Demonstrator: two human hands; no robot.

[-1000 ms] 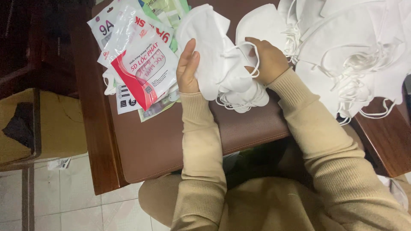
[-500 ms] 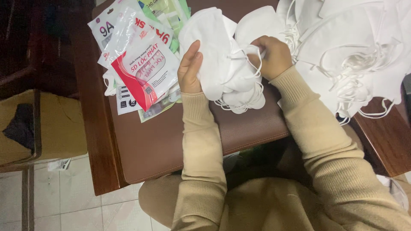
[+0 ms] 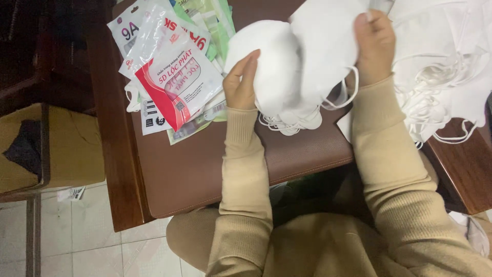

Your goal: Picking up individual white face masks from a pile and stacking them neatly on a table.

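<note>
**Both hands on a stack of white masks over the brown counter**

Head view: A person in a beige long-sleeved top sits at a dark wooden counter (image 3: pixel 110 169) topped with a brown leather-like pad (image 3: pixel 205 164). Both hands are raised just above the pad and hold a stack of white face masks (image 3: pixel 287 66) between them.

The left hand (image 3: pixel 242 82) is closed on the stack's left edge, thumb toward the camera and fingers tucked behind the white material, so only part of the grip shows. The right hand (image 3: pixel 375 46) is curled over the top right of the stack, fingertips pressing down into the uppermost mask, which is lifted and partly bent away from the rest. White elastic ear loops (image 3: pixel 292 120) hang from the underside of the stack and trail onto the pad below it.

To the right of the right hand, touching the held stack, a larger loose pile of white masks (image 3: pixel 441 61) spreads across the upper right of the counter, its loops tangled and spilling toward the counter's edge.

To the left of the left hand, just beside it, lies a fan of flat plastic packets (image 3: pixel 174 82): the top one is clear with a red and white printed panel, others beneath show white and green.

Off the counter's left edge stands a tan cardboard box (image 3: pixel 66 143) on a light tiled floor (image 3: pixel 82 241).
</note>
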